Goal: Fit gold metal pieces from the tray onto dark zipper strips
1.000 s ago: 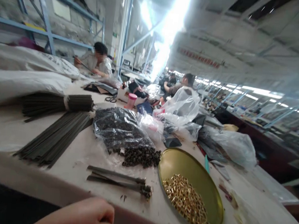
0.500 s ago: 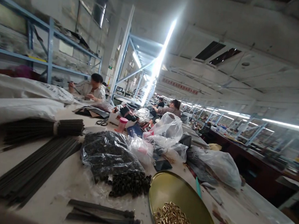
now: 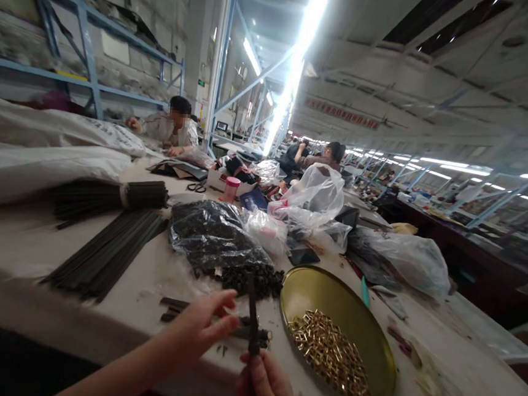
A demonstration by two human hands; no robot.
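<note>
Both hands have come up into clear view over the near edge of the table (image 3: 146,277), where half a second ago only blurs of skin showed low in the view. The right hand (image 3: 270,383) is clamped on a dark strap (image 3: 253,311), thumb along its face and fingers folded behind; the strap stands nearly upright, its free end leaning slightly left and pointing away from the body. The left hand (image 3: 205,316) is apart from it: the forearm slants in from the lower left, the fingers reach forward with a slight bend, and the thumb points toward the strap with a gap between them.

Behind the hands, near the table's front edge, lie a few straps with metal ends (image 3: 172,305), partly covered by the left hand. To their right, a round gold tray (image 3: 330,290) carries a heap of gold buckles (image 3: 331,352). Farther in, small black loops (image 3: 233,278) spill from a clear bag (image 3: 215,231). Toward the table's left end, loose dark strips (image 3: 106,252) fan out in front of a banded bundle (image 3: 102,199), beside white sacks (image 3: 49,161).

Deeper on the table are a pink-lidded jar (image 3: 231,189), scissors (image 3: 196,187) and crumpled plastic bags (image 3: 315,193). Past the far edge, a seated co-worker (image 3: 154,128) bends forward near blue racks (image 3: 85,47), and a red-lettered banner (image 3: 343,114) hangs in the distance.
</note>
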